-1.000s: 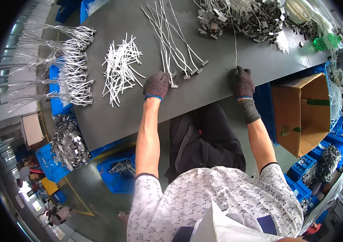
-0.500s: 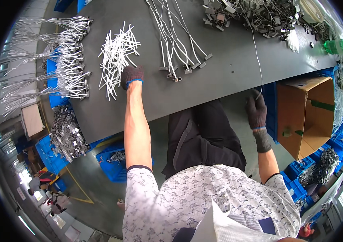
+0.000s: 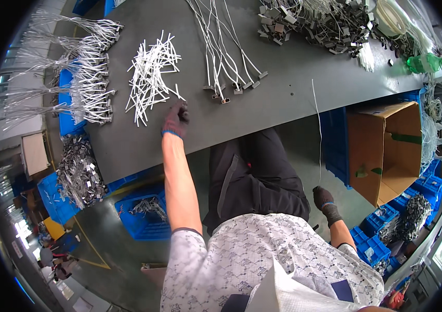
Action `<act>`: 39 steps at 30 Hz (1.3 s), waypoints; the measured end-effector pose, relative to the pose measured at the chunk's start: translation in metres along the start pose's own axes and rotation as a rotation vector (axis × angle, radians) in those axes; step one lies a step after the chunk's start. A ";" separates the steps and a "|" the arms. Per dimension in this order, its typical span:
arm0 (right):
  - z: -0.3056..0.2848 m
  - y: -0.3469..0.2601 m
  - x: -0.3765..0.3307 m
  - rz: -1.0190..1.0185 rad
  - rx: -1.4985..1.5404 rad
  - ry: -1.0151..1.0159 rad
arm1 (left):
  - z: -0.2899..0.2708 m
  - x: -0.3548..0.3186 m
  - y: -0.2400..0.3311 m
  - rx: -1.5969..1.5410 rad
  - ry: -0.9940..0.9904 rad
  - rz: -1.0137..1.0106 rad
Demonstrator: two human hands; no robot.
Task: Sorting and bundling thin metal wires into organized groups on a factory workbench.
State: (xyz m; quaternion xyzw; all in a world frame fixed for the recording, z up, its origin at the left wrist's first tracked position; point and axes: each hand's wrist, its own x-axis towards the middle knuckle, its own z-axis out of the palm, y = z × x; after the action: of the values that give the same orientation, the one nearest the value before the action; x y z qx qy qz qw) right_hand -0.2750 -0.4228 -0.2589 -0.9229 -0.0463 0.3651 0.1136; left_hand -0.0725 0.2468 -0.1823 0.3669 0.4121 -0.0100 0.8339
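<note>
My left hand, in a dark knitted glove, is at the near right edge of a loose pile of short white tubes. Its fingers are closed on the lower end of one white tube that leans up toward the pile. Low on the right, beside my thigh, my gloved right hand is closed on the near end of a thin white wire. That wire runs up over the table's front edge. Between the two hands, farther back, lie several white cables with grey connectors.
Bundles of white-sleeved wires line the table's left end. A heap of grey connectors sits at the far right, near a green bottle. Right of my legs stand a cardboard box and blue crates.
My right hand has dropped down and toward my body, drawing the wire's far end away from the connector heap. My left hand has come back slightly from the pile with a tube.
</note>
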 end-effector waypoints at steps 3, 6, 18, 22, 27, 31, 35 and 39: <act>-0.010 -0.012 -0.002 -0.014 0.068 0.105 | 0.019 -0.028 -0.026 -0.335 -0.050 -0.027; -0.046 -0.052 0.009 -0.110 0.074 0.207 | 0.062 -0.060 -0.050 -0.331 -0.125 -0.047; -0.103 -0.101 0.017 -0.243 -0.221 0.286 | 0.219 -0.122 -0.072 -0.259 -0.018 0.695; -0.082 -0.078 0.011 -0.230 -0.213 0.294 | 0.219 -0.137 -0.066 0.001 0.004 0.866; -0.080 -0.084 0.004 -0.223 -0.157 0.298 | 0.216 -0.145 -0.070 0.196 -0.140 0.755; -0.068 -0.061 0.002 -0.198 -0.193 0.259 | 0.218 -0.149 -0.055 0.035 -0.130 0.738; -0.075 -0.077 -0.001 -0.232 -0.090 0.334 | 0.223 -0.154 -0.067 -0.022 -0.120 0.777; -0.067 -0.079 -0.004 -0.224 -0.130 0.321 | 0.222 -0.144 -0.068 -0.253 0.031 0.738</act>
State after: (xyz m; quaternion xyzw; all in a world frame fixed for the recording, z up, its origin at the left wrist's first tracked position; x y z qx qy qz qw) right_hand -0.2321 -0.3581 -0.1897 -0.9637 -0.1534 0.1944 0.0998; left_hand -0.0384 0.0179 -0.0367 0.3846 0.2630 0.3471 0.8139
